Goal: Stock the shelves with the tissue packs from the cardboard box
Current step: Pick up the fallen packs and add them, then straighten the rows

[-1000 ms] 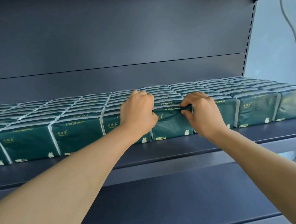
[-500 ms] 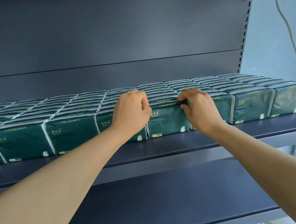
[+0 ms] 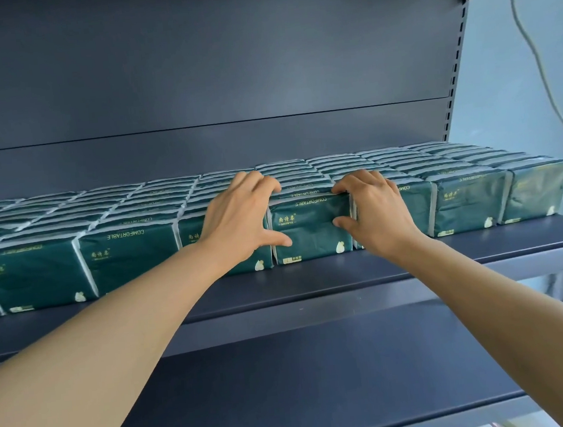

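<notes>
Dark green tissue packs with white side seams fill the upper shelf (image 3: 348, 277) in several rows from left to right. One front-row tissue pack (image 3: 311, 229) sits at the middle between my hands. My left hand (image 3: 239, 217) holds its left end, fingers curled over the top edge and thumb pressed on the front face. My right hand (image 3: 374, 213) holds its right end the same way, fingertips hooked over the top and thumb on the front. The pack stands upright in line with its neighbours. The cardboard box is out of view.
The lower shelf (image 3: 307, 386) lies bare and dark below my forearms. A slotted upright (image 3: 451, 76) bounds the shelving on the right, with a pale wall and a hanging cable (image 3: 531, 41) beyond it. The shelf's back panel rises behind the packs.
Both thumbs have dropped from the top edge onto the pack's front face, and my hands have spread slightly apart along the pack. The pack sits a little further back in the row.
</notes>
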